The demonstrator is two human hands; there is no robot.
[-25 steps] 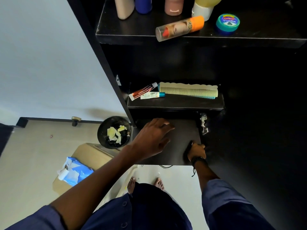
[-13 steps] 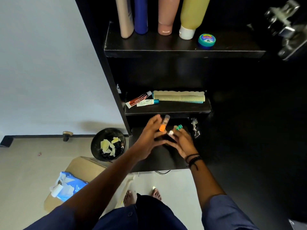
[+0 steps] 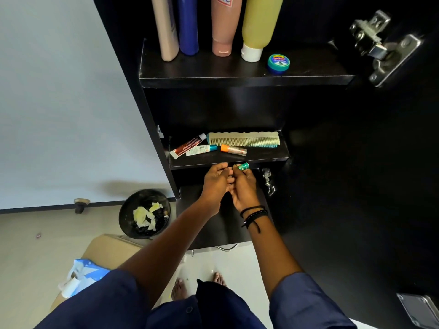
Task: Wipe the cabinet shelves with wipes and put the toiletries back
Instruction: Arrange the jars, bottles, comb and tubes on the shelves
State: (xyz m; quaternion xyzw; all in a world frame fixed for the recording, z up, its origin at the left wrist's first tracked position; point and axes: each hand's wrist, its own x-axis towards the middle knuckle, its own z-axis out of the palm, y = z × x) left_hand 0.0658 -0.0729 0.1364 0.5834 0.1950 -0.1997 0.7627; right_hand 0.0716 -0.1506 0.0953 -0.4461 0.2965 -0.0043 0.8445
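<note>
- My right hand (image 3: pixel 244 188) pinches a small green-capped tube (image 3: pixel 244 166) at frame centre, just below the middle shelf's (image 3: pixel 261 158) front edge.
- My left hand (image 3: pixel 213 184) touches the right, fingers loose, gripping nothing I can see.
- On that shelf lie an orange-capped tube (image 3: pixel 234 149), a white tube (image 3: pixel 200 150), a red tube (image 3: pixel 187 146) and a comb (image 3: pixel 244 139).
- On the upper shelf (image 3: pixel 237 80), at the top of the frame, bottles (image 3: pixel 224 24) stand beside a teal tin (image 3: pixel 278 63).
- A bin (image 3: pixel 145 213) sits lower left.

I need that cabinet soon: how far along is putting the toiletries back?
Looks done: bottles and a tin stand on the upper shelf; tubes, comb and orange-capped vial lie on the middle shelf. In hand: the right hand pinches a green-capped tube at that shelf's edge, left hand beside it. Left: shelving it. Wiping cannot be judged.
</note>
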